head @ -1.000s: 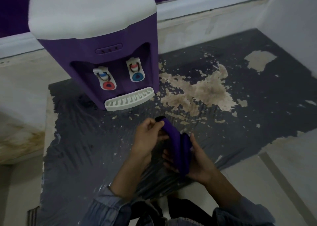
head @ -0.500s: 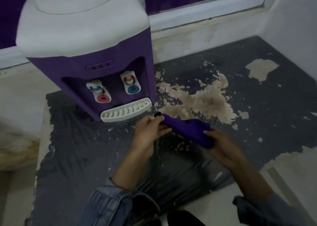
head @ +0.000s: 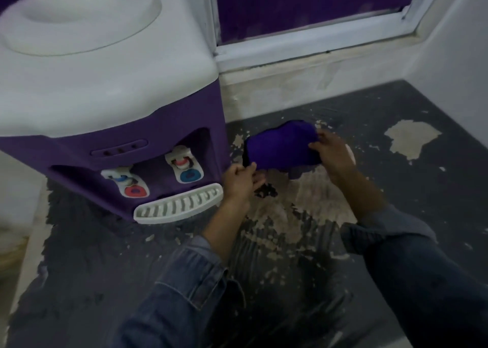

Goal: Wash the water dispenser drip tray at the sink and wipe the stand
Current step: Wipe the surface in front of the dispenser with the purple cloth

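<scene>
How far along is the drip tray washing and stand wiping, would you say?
Looks done: the white slotted plastic drip tray sits seated at the foot of the purple-and-white water dispenser, though its cleanliness can't be judged. In hand: the left hand and right hand hold a purple cloth beside the dispenser. Left: wiping the dark peeling stand top, littered with pale flakes.
</scene>
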